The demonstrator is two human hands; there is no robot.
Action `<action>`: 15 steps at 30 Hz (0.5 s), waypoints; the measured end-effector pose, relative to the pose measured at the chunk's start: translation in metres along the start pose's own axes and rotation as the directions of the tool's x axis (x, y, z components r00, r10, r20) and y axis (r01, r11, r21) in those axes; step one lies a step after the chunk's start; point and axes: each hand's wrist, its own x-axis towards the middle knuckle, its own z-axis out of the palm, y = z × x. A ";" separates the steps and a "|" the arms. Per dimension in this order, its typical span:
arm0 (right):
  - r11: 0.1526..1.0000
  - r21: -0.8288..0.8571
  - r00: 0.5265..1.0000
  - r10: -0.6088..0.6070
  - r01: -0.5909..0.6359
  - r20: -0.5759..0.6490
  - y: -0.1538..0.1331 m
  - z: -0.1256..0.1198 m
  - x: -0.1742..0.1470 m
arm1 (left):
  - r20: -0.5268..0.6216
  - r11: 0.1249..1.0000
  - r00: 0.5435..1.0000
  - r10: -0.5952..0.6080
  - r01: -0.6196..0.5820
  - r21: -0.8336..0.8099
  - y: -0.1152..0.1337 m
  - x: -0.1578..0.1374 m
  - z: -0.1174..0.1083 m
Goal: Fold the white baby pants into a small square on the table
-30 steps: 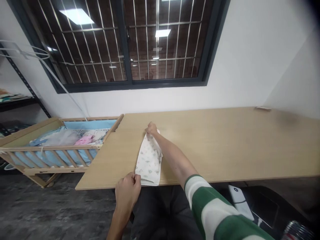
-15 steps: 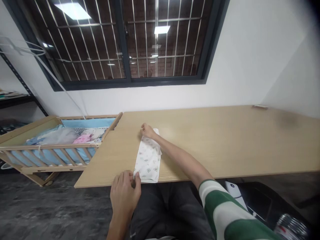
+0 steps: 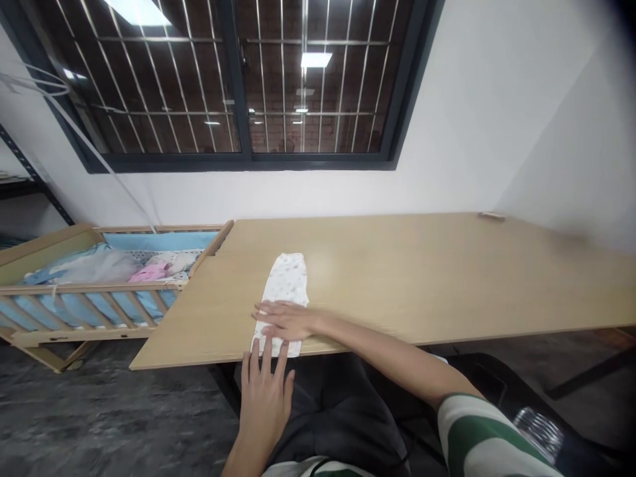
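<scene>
A white cloth with a small print (image 3: 285,279), folded into a long narrow shape, lies on the wooden table (image 3: 397,271) by its front edge. Across its lower half, my right hand (image 3: 287,320) rests flat with the fingers stretched out to the left. My left hand (image 3: 265,387) is at the table's front edge, fingers spread, with the fingertips touching the near end of the cloth. The part of the cloth beneath my right hand is hidden. What kind of cloth item it is, I cannot tell.
To the left of the table stands a wooden crib (image 3: 114,288) with blue lining, holding a pink cloth (image 3: 150,270) and other fabrics. A barred window (image 3: 238,86) is in the wall behind. At the lower right, a clear plastic object (image 3: 539,430) lies on a dark surface.
My right hand has let go of the cloth's far end and moved back towards me, flat on its lower half. My left hand has opened its fingers. The view has shifted slightly right.
</scene>
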 end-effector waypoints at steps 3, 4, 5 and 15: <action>0.988 -0.065 0.990 0.134 -0.136 -0.043 0.038 -0.018 0.012 | 0.021 1.000 1.000 -0.014 0.014 -0.003 -0.001 0.000 -0.004; 0.981 -0.081 0.984 0.172 -0.176 -0.053 0.052 -0.024 0.018 | 0.026 1.000 1.000 -0.016 0.016 -0.004 -0.001 0.001 -0.005; 0.972 -0.098 0.976 0.208 -0.213 -0.058 0.064 -0.030 0.024 | 0.031 1.000 0.999 -0.018 0.018 -0.004 -0.001 0.001 -0.005; 0.852 -0.223 0.879 0.438 -0.473 -0.189 0.149 -0.070 0.058 | 0.063 0.999 0.998 -0.028 0.029 -0.018 -0.003 0.001 -0.007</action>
